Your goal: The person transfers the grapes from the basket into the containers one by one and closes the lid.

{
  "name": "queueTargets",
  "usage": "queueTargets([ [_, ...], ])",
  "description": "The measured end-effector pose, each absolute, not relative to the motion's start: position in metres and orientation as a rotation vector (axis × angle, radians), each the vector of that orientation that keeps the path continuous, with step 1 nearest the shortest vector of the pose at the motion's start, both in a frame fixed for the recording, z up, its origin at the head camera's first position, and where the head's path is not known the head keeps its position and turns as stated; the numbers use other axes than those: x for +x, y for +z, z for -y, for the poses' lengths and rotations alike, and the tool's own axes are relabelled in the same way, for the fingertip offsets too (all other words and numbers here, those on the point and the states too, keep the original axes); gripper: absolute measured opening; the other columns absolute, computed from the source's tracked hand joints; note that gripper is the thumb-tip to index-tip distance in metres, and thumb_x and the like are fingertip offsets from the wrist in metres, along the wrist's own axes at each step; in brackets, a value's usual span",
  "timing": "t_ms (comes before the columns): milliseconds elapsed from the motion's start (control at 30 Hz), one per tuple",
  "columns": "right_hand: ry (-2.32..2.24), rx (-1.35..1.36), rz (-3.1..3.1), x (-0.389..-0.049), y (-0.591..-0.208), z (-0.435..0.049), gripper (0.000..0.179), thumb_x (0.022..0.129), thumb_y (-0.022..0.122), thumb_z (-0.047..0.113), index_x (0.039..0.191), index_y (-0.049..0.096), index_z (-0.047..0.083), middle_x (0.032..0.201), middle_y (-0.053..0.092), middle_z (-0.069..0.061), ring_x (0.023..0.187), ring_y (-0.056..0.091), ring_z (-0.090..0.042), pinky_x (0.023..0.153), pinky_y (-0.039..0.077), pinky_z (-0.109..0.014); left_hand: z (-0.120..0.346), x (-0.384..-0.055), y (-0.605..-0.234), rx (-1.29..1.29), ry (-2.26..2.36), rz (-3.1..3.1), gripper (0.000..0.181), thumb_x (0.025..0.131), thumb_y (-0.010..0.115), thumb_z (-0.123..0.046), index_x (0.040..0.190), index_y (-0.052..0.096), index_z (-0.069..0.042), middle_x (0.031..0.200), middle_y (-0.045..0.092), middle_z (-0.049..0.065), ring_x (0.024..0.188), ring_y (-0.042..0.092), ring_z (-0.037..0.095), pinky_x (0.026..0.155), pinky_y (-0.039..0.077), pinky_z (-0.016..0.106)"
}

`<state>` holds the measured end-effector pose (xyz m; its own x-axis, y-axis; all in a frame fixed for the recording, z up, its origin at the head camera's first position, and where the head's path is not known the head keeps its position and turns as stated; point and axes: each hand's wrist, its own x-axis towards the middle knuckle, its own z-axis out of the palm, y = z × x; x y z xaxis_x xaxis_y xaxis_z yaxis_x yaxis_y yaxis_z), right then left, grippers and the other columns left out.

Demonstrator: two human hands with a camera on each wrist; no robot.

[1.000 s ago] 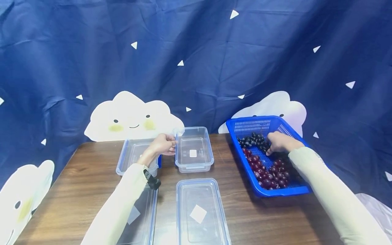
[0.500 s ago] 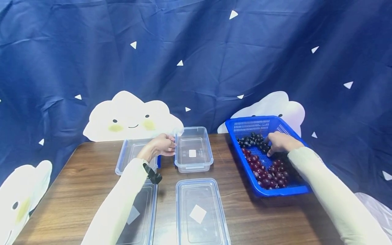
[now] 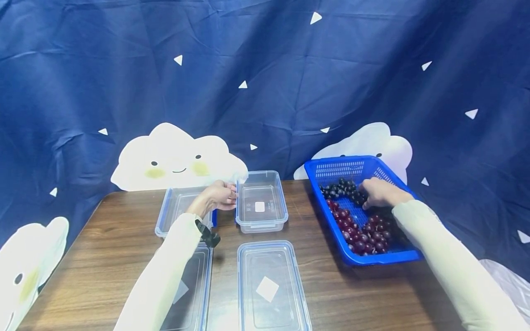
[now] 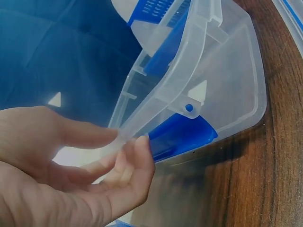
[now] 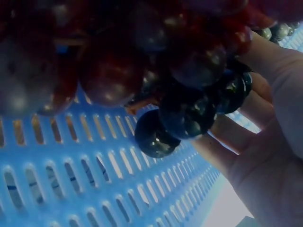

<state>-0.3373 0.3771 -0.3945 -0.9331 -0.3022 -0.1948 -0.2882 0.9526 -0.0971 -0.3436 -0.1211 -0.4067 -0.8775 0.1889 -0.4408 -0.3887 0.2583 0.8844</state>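
Note:
My left hand (image 3: 233, 195) pinches the left rim of a clear plastic container (image 3: 262, 225) at the table's middle back. In the left wrist view the thumb and fingers (image 4: 137, 156) squeeze that thin rim, and the container (image 4: 232, 85) looks tipped up. My right hand (image 3: 366, 201) is down in the blue basket (image 3: 343, 166) on the right. Its fingers curl onto the dark grapes (image 3: 341, 188), with the red grapes (image 3: 364, 236) nearer me. Close up, the dark grapes (image 5: 187, 116) lie against my curled fingers (image 5: 227, 142) over the basket's slotted floor (image 5: 94, 179).
A second clear container (image 3: 174, 211) stands left of the held one, partly behind my left wrist. Two flat lids lie at the front of the wooden table (image 3: 103, 248), one (image 3: 269, 285) in the middle and one (image 3: 190, 289) under my left forearm. A blue cloth backdrop (image 3: 265, 92) hangs behind.
Hardly anything has moved. My left hand keeps its pinch on the container rim, and my right hand stays among the dark grapes, shifted only slightly.

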Motion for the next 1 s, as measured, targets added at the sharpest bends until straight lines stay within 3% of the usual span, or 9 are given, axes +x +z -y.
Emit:
queueTargets([
  [233, -0.138, -0.480, -2.943, -0.336, -0.389, -0.382, 0.052, 0.086, 0.085, 0.010, 0.129, 0.066, -0.011, 0.125, 0.069, -0.034, 0.120, 0.064, -0.057, 0.100, 0.052, -0.071, 0.121, -0.342, -0.406, -0.203, 1.686, -2.043, 0.037, 0.099, 0.053, 0.008, 0.134, 0.047, 0.003, 0.123, 0.060, 0.018, 0.077, 0.060, 0.015, 0.071, 0.062, 0.025],
  [400, -0.236, -0.509, -2.996, -0.333, -0.373, -0.383, 0.051, 0.087, 0.084, 0.013, 0.128, 0.066, -0.012, 0.123, 0.070, -0.034, 0.119, 0.064, -0.057, 0.101, 0.051, -0.072, 0.122, -0.340, -0.406, -0.195, 1.686, -2.033, 0.040, 0.098, 0.052, 0.009, 0.137, 0.045, 0.003, 0.126, 0.060, 0.019, 0.077, 0.059, 0.014, 0.073, 0.062, 0.026],
  [700, -0.519, -0.412, -3.015, -0.323, -0.342, -0.379, 0.074, 0.093, 0.082, 0.033, 0.143, 0.054, -0.012, 0.138, 0.061, -0.038, 0.129, 0.058, -0.057, 0.106, 0.048, -0.071, 0.121, -0.340, -0.405, -0.191, 1.691, -2.034, 0.046, 0.098, 0.051, 0.009, 0.143, 0.042, 0.005, 0.131, 0.059, 0.021, 0.084, 0.059, 0.017, 0.074, 0.062, 0.026],
  [833, -0.663, -0.338, -2.998, -0.317, -0.332, -0.370, 0.079, 0.094, 0.079, 0.042, 0.150, 0.049, -0.006, 0.147, 0.055, -0.035, 0.135, 0.053, -0.056, 0.109, 0.044, -0.072, 0.121, -0.340, -0.405, -0.207, 1.707, -2.015, 0.046, 0.099, 0.050, 0.009, 0.144, 0.041, 0.005, 0.124, 0.059, 0.018, 0.083, 0.058, 0.017, 0.075, 0.061, 0.026],
  [1000, -0.810, -0.330, -3.029, -0.310, -0.320, -0.358, 0.085, 0.092, 0.079, 0.052, 0.151, 0.051, -0.002, 0.147, 0.057, -0.032, 0.135, 0.056, -0.053, 0.110, 0.046, -0.070, 0.120, -0.339, -0.405, -0.219, 1.724, -1.993, 0.046, 0.100, 0.051, 0.009, 0.144, 0.040, 0.004, 0.113, 0.058, 0.012, 0.084, 0.057, 0.017, 0.074, 0.061, 0.026],
])
